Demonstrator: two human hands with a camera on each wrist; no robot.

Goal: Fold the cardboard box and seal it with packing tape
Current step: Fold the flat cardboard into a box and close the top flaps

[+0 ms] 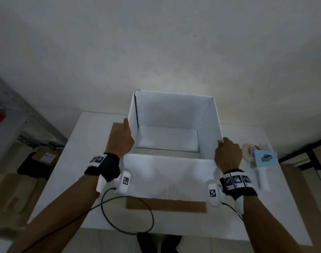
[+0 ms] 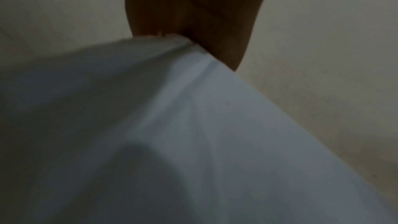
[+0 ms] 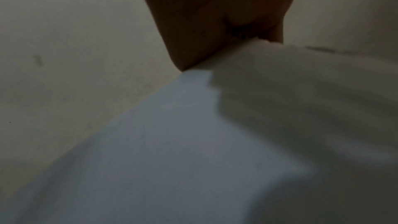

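Observation:
A cardboard box (image 1: 174,114), white inside and brown outside, stands open-topped on the white table (image 1: 79,152). Its near flap (image 1: 167,176) hangs toward me, and brown flaps lie flat at the left and front. My left hand (image 1: 123,139) grips the box's left wall near the front corner, thumb along the outside. My right hand (image 1: 228,155) pinches the front right corner. In the left wrist view, the left hand (image 2: 193,14) clamps the white box (image 2: 215,125) edge. The right wrist view shows the right hand (image 3: 215,14) pinching the box (image 3: 183,142) corner. A tape dispenser (image 1: 256,157) lies right of the box.
A black cable (image 1: 130,216) loops over the table's front edge. Brown cartons (image 1: 12,190) and a dark bag (image 1: 33,167) sit on the floor at the left beside a metal shelf (image 1: 19,114). A wall rises just behind the box.

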